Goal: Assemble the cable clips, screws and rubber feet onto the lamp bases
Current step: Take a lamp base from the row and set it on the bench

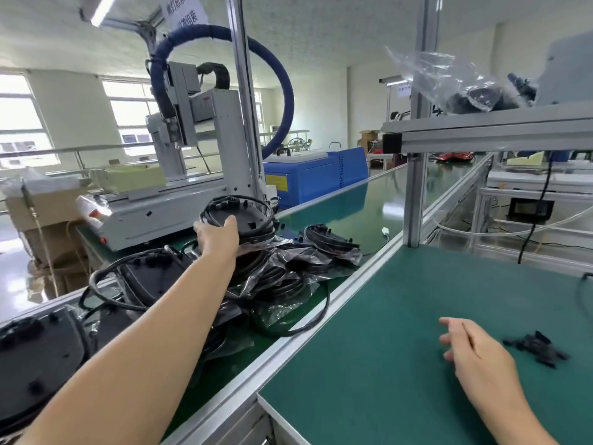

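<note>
**Left hand on the top lamp base, right hand idle over the mat**

A bright factory floor with white walls and windows at nine o'clock; in front lies a green work mat (401, 332) edged by an aluminium rail, and beyond the rail a green conveyor belt (337, 207) runs off toward one o'clock.

On the belt at ten to eleven o'clock sits a pile of bagged lamp bases (282, 277), black, wrapped in crumpled clear plastic with looped black cords. The left hand (218, 234) reaches across the rail and grips the top lamp base (244, 216), the thumb on its upper face and the fingers hidden beneath its near edge; a cord coils round this base. More lamp bases (150, 274) lie nearer at nine o'clock, and one at the far left edge shows its underside.

The right hand (471, 348) hovers low over the mat at four o'clock, fingers loosely spread, holding nothing. Just beside it at three o'clock lies a small heap of black cable clips (539, 346), blurred.

Behind the pile stands a grey-white screw machine (192, 149) with a blue wrapped hose (285, 91) arching over it. An upright aluminium post (415, 155) rises at one o'clock and carries a shelf (497, 130) holding a clear bag (449, 78) of dark parts. A blue cabinet (314, 175) stands beyond the belt.
</note>
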`<state>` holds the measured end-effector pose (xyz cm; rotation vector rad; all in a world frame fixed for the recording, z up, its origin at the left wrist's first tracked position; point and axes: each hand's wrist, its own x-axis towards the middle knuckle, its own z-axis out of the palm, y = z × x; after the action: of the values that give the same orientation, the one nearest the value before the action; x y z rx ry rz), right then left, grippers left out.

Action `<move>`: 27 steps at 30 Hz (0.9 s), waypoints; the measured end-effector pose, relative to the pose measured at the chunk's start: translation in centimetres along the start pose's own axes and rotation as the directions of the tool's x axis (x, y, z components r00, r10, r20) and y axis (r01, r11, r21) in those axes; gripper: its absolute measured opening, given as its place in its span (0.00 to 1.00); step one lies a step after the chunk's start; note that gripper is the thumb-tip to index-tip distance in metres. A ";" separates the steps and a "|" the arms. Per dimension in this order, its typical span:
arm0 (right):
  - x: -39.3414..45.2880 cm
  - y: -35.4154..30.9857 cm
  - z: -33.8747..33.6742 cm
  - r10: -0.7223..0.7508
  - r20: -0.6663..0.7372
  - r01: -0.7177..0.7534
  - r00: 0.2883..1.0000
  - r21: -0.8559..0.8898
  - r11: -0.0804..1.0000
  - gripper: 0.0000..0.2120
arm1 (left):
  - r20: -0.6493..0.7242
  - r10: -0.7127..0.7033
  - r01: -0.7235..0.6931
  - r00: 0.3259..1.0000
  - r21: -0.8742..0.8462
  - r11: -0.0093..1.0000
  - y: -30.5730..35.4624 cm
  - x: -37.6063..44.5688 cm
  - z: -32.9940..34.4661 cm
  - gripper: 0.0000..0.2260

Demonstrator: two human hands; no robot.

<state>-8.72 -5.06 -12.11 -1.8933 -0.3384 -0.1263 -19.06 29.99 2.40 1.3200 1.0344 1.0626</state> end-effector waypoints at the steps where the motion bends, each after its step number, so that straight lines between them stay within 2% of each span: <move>1: 0.0 0.0 0.0 0.001 -0.004 -0.001 1.000 0.000 1.000 0.11 | -0.024 0.004 -0.003 1.000 0.044 0.999 0.1 0.0 0.0 0.31; 5: -0.1 -0.2 -0.1 -0.003 0.002 0.003 1.000 0.008 1.000 0.11 | -0.088 0.080 -0.047 0.993 0.326 0.944 0.3 0.5 -0.4 0.30; 8: -0.2 -0.4 -0.2 -0.008 0.013 0.007 1.000 0.020 1.000 0.10 | -0.105 0.178 -0.096 0.978 0.531 0.842 0.1 0.7 -0.5 0.36; 11: -0.2 -0.6 -0.3 -0.016 0.019 0.016 1.000 0.023 1.000 0.11 | -0.083 0.313 -0.191 0.946 0.636 0.748 0.3 0.2 -0.5 0.34; 13: -0.1 -0.6 -0.3 -0.016 0.009 0.016 1.000 0.033 0.999 0.11 | -0.038 0.421 -0.264 0.906 0.728 0.633 0.5 -0.3 -0.6 0.29; 15: -0.1 -0.6 -0.4 -0.016 -0.005 0.016 1.000 0.035 0.999 0.11 | 0.033 0.550 -0.358 0.835 0.791 0.496 1.0 -1.0 -0.3 0.24; 17: 0.0 -0.6 -0.6 -0.016 -0.013 0.016 1.000 0.046 0.999 0.12 | 0.125 0.661 -0.479 0.740 0.787 0.388 1.5 -2.6 0.7 0.21; 20: 0.1 -1.0 -0.9 -0.022 -0.035 0.024 0.999 0.085 0.996 0.12 | 0.284 0.758 -0.691 0.587 0.663 0.288 1.5 -6.3 3.6 0.14; 23: 0.6 -1.8 -2.7 0.019 -0.095 -0.002 0.995 0.174 0.985 0.12 | 0.427 0.752 -0.833 0.501 0.474 0.286 0.3 -11.0 8.0 0.12; 27: 0.3 -1.2 -7.6 0.024 -0.174 0.013 0.984 0.204 0.979 0.12 | 0.632 0.643 -0.901 0.432 0.268 0.341 -2.2 -17.9 14.7 0.10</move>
<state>-8.20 -11.74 -8.40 -1.6653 -0.2171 -0.2441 -8.58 9.38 -0.21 2.6425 0.2646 1.0721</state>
